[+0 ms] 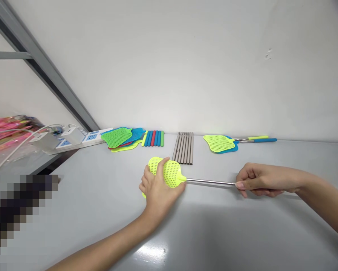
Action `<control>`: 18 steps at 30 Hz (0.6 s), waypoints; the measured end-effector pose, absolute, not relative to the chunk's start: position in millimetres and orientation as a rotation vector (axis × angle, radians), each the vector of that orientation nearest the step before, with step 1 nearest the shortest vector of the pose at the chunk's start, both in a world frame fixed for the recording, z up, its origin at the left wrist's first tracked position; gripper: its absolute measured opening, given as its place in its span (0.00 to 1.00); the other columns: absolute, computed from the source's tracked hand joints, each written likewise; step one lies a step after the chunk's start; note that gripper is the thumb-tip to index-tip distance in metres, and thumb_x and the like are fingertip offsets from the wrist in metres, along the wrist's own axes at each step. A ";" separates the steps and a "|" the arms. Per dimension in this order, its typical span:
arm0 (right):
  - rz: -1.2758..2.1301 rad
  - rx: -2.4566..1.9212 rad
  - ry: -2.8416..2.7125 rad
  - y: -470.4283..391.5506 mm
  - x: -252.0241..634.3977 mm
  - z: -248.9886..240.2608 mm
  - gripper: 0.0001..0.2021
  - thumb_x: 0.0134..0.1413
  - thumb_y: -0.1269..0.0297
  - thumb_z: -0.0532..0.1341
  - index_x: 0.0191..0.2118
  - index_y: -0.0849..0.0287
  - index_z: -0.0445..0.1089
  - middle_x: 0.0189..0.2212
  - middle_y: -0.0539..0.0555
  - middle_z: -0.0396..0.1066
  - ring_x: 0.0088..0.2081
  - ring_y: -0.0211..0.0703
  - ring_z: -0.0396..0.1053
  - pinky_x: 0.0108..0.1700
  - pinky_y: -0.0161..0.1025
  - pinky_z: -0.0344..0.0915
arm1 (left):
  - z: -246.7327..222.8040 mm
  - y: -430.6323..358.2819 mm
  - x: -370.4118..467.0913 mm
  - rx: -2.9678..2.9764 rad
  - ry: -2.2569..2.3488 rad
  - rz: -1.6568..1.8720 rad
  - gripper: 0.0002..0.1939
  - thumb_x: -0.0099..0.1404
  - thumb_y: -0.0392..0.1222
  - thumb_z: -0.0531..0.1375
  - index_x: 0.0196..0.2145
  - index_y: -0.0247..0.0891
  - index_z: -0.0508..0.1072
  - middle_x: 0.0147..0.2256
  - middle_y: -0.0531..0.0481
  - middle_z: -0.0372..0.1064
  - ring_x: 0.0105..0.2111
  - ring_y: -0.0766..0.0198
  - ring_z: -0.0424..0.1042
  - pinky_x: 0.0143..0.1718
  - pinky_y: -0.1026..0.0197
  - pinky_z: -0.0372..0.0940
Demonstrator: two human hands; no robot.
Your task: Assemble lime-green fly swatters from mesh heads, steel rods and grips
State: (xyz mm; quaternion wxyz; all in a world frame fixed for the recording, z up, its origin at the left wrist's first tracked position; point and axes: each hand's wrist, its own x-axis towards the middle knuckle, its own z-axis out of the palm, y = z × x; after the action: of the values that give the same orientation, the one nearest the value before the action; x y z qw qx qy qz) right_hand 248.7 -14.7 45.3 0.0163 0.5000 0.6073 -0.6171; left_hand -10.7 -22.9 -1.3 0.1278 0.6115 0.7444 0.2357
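A yellow-green fly swatter head (173,174) lies under my left hand (159,186), whose fingers and thumb grip it around the edges. From its neck a thin metal rod (210,181) runs right to my right hand (260,180). That hand is closed, pinching the rod between thumb and fingers. Past my right wrist a further thin stretch of metal shows at the picture's edge. Behind my hands several silver metal tubes (184,148) lie side by side.
Loose swatter heads (118,137) are piled at back left beside several coloured handle grips (154,138). Two swatters with handles (219,143) lie at back right. A power strip (92,137) with plugged-in chargers and cables is at the left, near plastic-bagged pink items (9,130).
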 end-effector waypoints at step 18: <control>-1.998 1.511 1.896 -18.3 241.4 41.3 0.15 0.49 0.55 0.57 0.27 0.64 0.68 0.10 0.42 0.49 0.12 0.26 0.42 0.12 0.27 0.39 | -0.1 -36.8 -3.7 1.851 2.141 0.823 0.33 0.46 0.48 0.60 0.51 0.51 0.55 0.49 0.44 0.43 0.49 0.49 0.51 0.47 0.48 0.48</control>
State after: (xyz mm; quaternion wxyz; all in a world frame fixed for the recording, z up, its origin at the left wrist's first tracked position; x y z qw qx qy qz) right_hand 241.4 -18.3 41.3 0.0000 0.4809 0.6036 -0.6359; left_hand -3.7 -36.8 -0.1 0.0969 0.6250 0.7230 0.2779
